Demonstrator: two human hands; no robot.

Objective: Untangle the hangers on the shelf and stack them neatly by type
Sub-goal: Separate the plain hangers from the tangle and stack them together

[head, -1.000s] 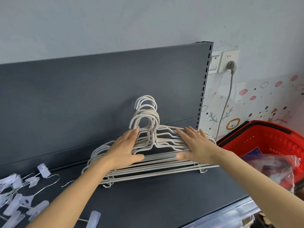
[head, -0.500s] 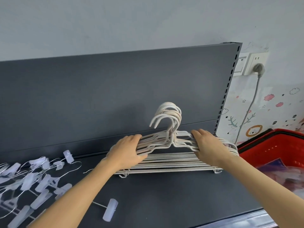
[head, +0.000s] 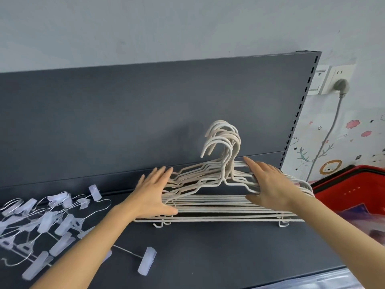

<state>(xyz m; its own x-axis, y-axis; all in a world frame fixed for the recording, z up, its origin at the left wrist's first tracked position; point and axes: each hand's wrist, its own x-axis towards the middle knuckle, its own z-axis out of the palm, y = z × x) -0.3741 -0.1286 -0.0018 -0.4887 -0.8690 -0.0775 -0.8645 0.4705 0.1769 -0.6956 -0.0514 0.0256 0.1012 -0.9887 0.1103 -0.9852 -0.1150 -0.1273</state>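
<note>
My fingers are uncurling from half a second ago, and both hands are now flattening against the white hangers (head: 218, 207). My left hand (head: 152, 197) is pressing the stack's left end, fingers straight and spread. My right hand (head: 270, 184) is lying over the right shoulders, fingers extended, thumb down at the bars. The stack is sitting centre-right of the frame on the dark shelf (head: 208, 257), hooks rising in front of the back panel (head: 145, 122). The tangled clip hangers (head: 48, 217) are sprawling at lower left, with one loose clip (head: 146, 260) lying beside my left forearm. A red basket (head: 354, 188) is crowding the right edge, and shelf surface is showing between the stack and the bottom edge.
</note>
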